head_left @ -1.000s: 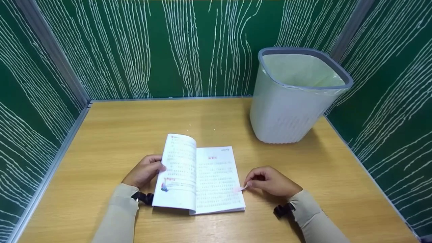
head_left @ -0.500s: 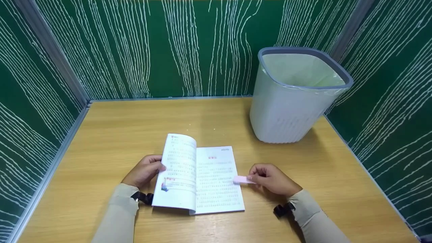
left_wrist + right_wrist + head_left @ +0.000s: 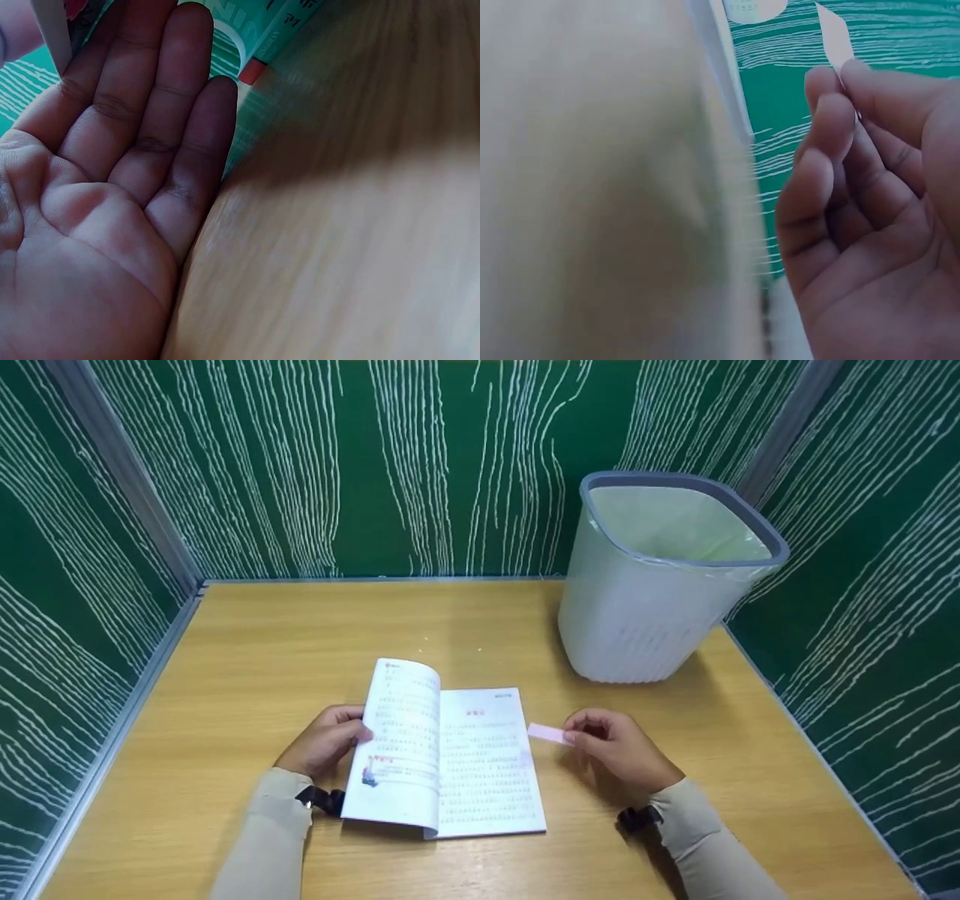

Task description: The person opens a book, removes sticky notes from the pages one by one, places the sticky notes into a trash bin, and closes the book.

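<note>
An open book point(image 3: 487, 765) with printed pages lies on the table, its left pages raised. My left hand point(image 3: 324, 741) holds that left side, thumb on the page and fingers behind it. In the left wrist view the fingers point(image 3: 112, 112) stretch under the book's green cover point(image 3: 281, 26). Just right of the book, my right hand point(image 3: 619, 746) pinches a small pink paper strip point(image 3: 547, 733), probably a sticky note, between thumb and fingertips. The strip point(image 3: 835, 34) points up from the fingertips in the right wrist view, apart from the page.
A white trash bin point(image 3: 637, 622) with a grey rim and a liner bag stands at the back right of the wooden table point(image 3: 300, 630). Green panels point(image 3: 495, 457) with white streaks enclose the back and sides. Tiny white specks lie beyond the book.
The pink strip has come off the right page's edge. My right hand has moved up and slightly right with it. The left hand keeps its hold on the book.
</note>
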Demonstrator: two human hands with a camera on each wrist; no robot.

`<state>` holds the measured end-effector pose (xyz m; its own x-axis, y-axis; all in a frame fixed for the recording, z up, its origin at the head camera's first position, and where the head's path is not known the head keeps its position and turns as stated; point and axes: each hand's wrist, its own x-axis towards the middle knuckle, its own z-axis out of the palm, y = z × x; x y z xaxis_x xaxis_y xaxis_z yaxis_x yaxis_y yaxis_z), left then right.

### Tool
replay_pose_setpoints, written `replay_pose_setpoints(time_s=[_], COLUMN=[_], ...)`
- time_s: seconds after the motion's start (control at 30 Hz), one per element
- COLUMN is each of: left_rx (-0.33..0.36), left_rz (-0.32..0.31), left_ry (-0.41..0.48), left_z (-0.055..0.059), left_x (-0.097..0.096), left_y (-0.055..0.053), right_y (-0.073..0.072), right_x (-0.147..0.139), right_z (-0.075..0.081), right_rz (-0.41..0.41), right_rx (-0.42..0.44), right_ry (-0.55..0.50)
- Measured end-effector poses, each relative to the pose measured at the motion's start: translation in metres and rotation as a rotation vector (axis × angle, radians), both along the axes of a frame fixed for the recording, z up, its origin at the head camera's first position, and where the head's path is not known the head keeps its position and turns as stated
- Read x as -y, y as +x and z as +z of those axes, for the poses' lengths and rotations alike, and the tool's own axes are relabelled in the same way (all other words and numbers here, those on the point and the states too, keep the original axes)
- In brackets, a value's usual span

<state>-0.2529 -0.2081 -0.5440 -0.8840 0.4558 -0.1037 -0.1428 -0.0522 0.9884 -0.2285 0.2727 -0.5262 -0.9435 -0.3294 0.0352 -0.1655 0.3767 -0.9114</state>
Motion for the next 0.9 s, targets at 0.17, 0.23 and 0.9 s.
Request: replay_pose_setpoints(time_s=[0.17,0.23,0.9], left_rx=[-0.007,-0.011,-0.007], left_rz=[-0.007,-0.010,-0.001], left_ry=[0.010,0.015,-0.011], left_z=[0.003,0.003,0.000], left_x=[0.002,0.003,0.000], left_y=[0.000,0.000,0.000], right_y=[-0.006,-0.009,-0.026], right_x=[-0.004,-0.006,-0.028], right_z=[0.028,0.043,0.175], right_rz=[-0.036,-0.043,-0.087], right_rx=[-0.152,-0.243,-0.663], right_ry=[0.037,0.052,0.292])
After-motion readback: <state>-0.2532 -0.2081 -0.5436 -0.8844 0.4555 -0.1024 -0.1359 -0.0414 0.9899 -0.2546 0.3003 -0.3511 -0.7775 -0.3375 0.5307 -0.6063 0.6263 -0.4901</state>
